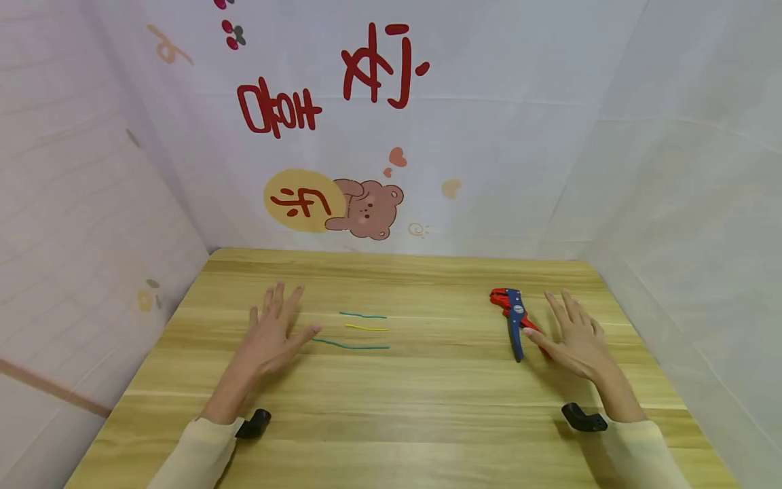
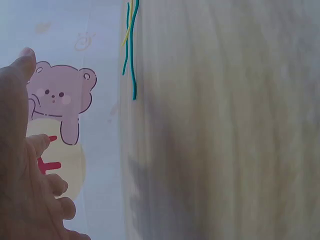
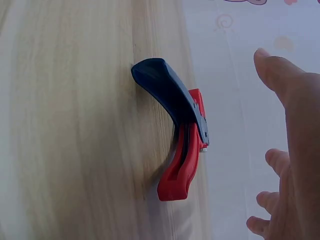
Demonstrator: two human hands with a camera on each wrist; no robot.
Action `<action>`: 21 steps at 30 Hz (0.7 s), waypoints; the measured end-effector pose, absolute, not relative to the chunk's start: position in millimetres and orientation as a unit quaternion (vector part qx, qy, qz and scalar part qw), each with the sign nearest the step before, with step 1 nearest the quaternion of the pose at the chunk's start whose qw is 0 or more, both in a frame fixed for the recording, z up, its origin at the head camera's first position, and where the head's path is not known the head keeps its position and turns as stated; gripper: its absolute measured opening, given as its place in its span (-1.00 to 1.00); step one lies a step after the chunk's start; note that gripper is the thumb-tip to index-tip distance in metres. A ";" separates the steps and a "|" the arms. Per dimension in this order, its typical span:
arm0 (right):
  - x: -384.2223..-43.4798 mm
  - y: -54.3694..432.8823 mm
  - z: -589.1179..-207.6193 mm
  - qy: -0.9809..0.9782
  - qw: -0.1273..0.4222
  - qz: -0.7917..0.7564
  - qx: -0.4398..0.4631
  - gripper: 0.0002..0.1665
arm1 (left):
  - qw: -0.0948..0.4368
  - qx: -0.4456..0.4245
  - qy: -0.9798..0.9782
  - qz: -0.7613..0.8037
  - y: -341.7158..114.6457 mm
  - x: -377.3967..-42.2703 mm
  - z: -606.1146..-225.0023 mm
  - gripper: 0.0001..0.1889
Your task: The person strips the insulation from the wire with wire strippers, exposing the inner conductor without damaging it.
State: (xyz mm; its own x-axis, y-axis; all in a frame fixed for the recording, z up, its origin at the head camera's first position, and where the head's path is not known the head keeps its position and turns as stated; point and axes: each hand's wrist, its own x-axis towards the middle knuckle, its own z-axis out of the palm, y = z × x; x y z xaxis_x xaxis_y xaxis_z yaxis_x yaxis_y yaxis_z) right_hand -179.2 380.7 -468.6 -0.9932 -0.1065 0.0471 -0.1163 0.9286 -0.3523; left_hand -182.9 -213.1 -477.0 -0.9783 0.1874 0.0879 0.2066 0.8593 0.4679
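Note:
My left hand [image 1: 271,339] is held over the left of the table with its fingers spread and nothing in them. Just right of its thumb lie two green wires [image 1: 351,348] and a shorter yellow wire [image 1: 366,328], roughly side by side. On the right, a red and blue wire stripper [image 1: 516,316] lies on the wood, its handles [image 3: 175,175] apart in the right wrist view. My right hand [image 1: 574,343] is beside it, fingers spread and holding nothing, its thumb overlapping the red handle in the head view.
The wooden table [image 1: 427,407] ends against a white cloth backdrop [image 1: 501,136] with a printed bear [image 1: 369,210] and red lettering. White cloth also hangs along both sides. A black wrist mount [image 1: 254,424] sits at my left cuff, another black mount [image 1: 584,417] at my right.

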 end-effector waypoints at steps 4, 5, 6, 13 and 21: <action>-181.8 378.5 -468.4 -0.981 0.003 0.189 0.053 0.17 | 0.015 -0.113 -0.963 -0.242 -207.6 -181.4 -480.2 -0.05; -182.1 378.1 -468.0 -0.980 0.003 0.191 0.053 0.17 | 0.015 -0.116 -0.963 -0.242 -206.0 -181.2 -480.9 -0.05; -182.3 377.7 -467.8 -0.980 0.003 0.192 0.052 0.17 | 0.014 -0.119 -0.963 -0.242 -204.3 -181.1 -481.5 -0.05; -184.7 374.4 -469.5 -0.977 -0.001 0.206 0.052 0.17 | 0.013 -0.127 -0.962 -0.241 -195.6 -176.1 -483.2 -0.05; -188.4 371.9 -475.0 -0.978 -0.008 0.206 0.046 0.19 | 0.017 -0.136 -0.960 -0.243 -188.9 -174.4 -484.5 -0.04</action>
State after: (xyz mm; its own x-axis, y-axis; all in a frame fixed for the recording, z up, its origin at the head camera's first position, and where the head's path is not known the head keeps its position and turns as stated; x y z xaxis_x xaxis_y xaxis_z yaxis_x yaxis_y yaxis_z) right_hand -188.4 371.9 -475.0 -0.9956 -0.0939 0.0041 -0.0876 0.9112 -0.4026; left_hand -174.4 -188.9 -484.5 -0.9622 0.2541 0.0983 0.2703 0.8450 0.4615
